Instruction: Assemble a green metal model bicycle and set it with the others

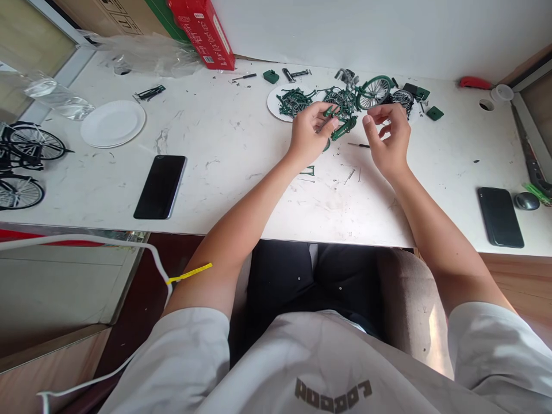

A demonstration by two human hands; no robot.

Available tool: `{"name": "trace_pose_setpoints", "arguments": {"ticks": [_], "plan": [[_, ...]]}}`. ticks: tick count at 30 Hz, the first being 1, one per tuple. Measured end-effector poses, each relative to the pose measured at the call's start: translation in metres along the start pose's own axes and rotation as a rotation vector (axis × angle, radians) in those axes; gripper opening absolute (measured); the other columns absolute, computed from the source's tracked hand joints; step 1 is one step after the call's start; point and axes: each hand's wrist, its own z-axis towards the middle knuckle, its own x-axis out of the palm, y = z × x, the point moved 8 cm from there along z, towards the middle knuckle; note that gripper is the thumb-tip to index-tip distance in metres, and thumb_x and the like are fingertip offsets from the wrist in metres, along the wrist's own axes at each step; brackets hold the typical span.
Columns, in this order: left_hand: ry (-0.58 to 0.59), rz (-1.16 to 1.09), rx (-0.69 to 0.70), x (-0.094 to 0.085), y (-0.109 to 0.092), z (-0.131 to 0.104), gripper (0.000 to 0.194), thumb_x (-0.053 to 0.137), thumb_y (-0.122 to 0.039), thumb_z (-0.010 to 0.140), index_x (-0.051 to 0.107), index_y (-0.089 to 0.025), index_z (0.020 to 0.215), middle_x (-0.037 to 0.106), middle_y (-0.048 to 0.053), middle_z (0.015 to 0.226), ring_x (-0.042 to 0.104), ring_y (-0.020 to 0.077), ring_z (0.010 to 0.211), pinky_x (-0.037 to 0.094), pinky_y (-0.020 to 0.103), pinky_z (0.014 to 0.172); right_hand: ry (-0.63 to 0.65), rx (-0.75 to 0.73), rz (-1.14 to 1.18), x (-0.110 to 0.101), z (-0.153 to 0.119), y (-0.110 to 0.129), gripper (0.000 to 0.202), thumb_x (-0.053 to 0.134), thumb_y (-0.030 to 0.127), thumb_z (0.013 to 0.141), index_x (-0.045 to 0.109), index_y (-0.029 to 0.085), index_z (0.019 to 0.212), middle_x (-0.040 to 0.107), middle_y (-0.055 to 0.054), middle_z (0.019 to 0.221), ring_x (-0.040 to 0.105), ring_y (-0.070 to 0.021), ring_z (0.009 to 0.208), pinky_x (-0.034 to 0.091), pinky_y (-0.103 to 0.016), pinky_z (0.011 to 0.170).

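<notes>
Green model bicycle (351,100), upper centre of frame: left hand (308,133) pinching its frame, right hand (388,138) loosely open, empty; loose screws (351,174) on counter (241,167) could scatter if nudged.

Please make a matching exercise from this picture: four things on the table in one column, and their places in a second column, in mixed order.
Things:
1. empty white plate
2. red box
3. green bicycle model
4. computer mouse

Places:
A. at the right edge of the table, beside a black phone
B. at the back, leaning against the wall
C. on the left part of the table, behind the other black phone
D. in the middle at the back, at the fingertips of the left hand and right hand

Pairs: 1-C, 2-B, 3-D, 4-A
</notes>
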Motion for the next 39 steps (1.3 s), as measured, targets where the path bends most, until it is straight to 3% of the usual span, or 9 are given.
{"name": "trace_pose_setpoints", "arguments": {"ticks": [8, 16, 19, 21, 24, 27, 31, 34, 39], "plan": [[-0.132, -0.059, -0.113, -0.036, 0.006, 0.014, 0.035, 0.084, -0.060, 0.102, 0.077, -0.031, 0.120, 0.087, 0.006, 0.112, 0.073, 0.0312, 0.147, 0.060, 0.049, 0.126, -0.050, -0.016, 0.034, 0.005, 0.000, -0.008, 0.078, 0.027, 0.090, 0.111, 0.075, 0.033, 0.134, 0.072, -0.017, 0.130, 0.064, -0.0384, 0.130, 0.059, -0.057, 0.101], [-0.163, -0.175, -0.173, -0.055, 0.011, 0.019, 0.009, 0.082, -0.034, 0.103, 0.073, -0.034, 0.103, 0.089, 0.001, 0.125, 0.084, 0.0226, 0.124, 0.066, 0.039, 0.116, 0.000, 0.007, 0.067, 0.007, 0.000, -0.006, 0.079, 0.033, 0.096, 0.106, 0.078, 0.033, 0.125, 0.072, -0.017, 0.127, 0.059, -0.0411, 0.130, 0.056, -0.062, 0.102], [-0.158, -0.304, -0.214, -0.052, 0.010, 0.017, 0.011, 0.080, -0.025, 0.104, 0.070, -0.029, 0.105, 0.090, 0.002, 0.119, 0.086, 0.0193, 0.117, 0.066, 0.036, 0.116, 0.164, -0.025, 0.089, 0.009, 0.005, -0.001, 0.080, 0.046, 0.104, 0.096, 0.082, 0.035, 0.116, 0.071, -0.019, 0.125, 0.052, -0.0437, 0.134, 0.050, -0.064, 0.103], [-0.157, -0.349, -0.234, -0.048, 0.007, 0.014, 0.011, 0.079, -0.022, 0.105, 0.069, -0.026, 0.107, 0.090, 0.002, 0.117, 0.086, 0.0176, 0.110, 0.066, 0.033, 0.112, 0.366, -0.045, 0.075, 0.016, 0.005, 0.001, 0.070, 0.063, 0.103, 0.088, 0.084, 0.039, 0.108, 0.073, -0.020, 0.120, 0.048, -0.0442, 0.136, 0.046, -0.065, 0.105], [-0.156, -0.337, -0.261, -0.044, 0.005, 0.010, 0.011, 0.079, -0.021, 0.106, 0.069, -0.025, 0.108, 0.089, 0.003, 0.121, 0.086, 0.0179, 0.113, 0.066, 0.030, 0.109, 0.464, -0.055, 0.111, 0.009, 0.007, -0.001, 0.063, 0.080, 0.099, 0.081, 0.085, 0.037, 0.094, 0.073, -0.019, 0.110, 0.050, -0.0438, 0.129, 0.045, -0.066, 0.104], [-0.156, -0.282, -0.271, -0.040, 0.003, 0.007, 0.012, 0.079, -0.020, 0.106, 0.069, -0.024, 0.112, 0.088, 0.003, 0.123, 0.084, 0.0224, 0.128, 0.065, 0.034, 0.114, 0.551, -0.032, 0.184, 0.003, 0.007, -0.008, 0.066, 0.088, 0.098, 0.074, 0.085, 0.033, 0.087, 0.076, -0.014, 0.103, 0.060, -0.0364, 0.109, 0.050, -0.058, 0.091], [-0.155, -0.249, -0.263, -0.035, -0.001, 0.005, 0.015, 0.080, -0.020, 0.106, 0.067, -0.022, 0.114, 0.086, 0.004, 0.125, 0.083, 0.0249, 0.133, 0.065, 0.035, 0.111, 0.831, 0.073, 0.217, 0.008, -0.005, -0.019, 0.063, 0.098, 0.088, 0.068, 0.091, 0.031, 0.095, 0.074, -0.005, 0.084, 0.060, -0.0230, 0.081, 0.044, -0.044, 0.075], [-0.143, -0.274, -0.267, -0.030, -0.003, 0.003, 0.019, 0.084, -0.021, 0.103, 0.067, -0.022, 0.110, 0.087, 0.005, 0.125, 0.085, 0.0252, 0.129, 0.066, 0.032, 0.105, 0.917, 0.111, 0.196, 0.012, -0.011, -0.022, 0.063, 0.100, 0.086, 0.066, 0.092, 0.033, 0.099, 0.066, -0.001, 0.074, 0.054, -0.0186, 0.070, 0.037, -0.039, 0.068], [-0.144, -0.291, -0.276, -0.028, -0.002, 0.002, 0.021, 0.089, -0.025, 0.101, 0.070, -0.022, 0.109, 0.088, 0.005, 0.119, 0.085, 0.0274, 0.129, 0.067, 0.032, 0.101, 0.906, 0.123, 0.195, 0.021, -0.014, -0.023, 0.059, 0.101, 0.086, 0.065, 0.093, 0.035, 0.093, 0.057, 0.001, 0.067, 0.047, -0.0166, 0.065, 0.033, -0.038, 0.064]]}}
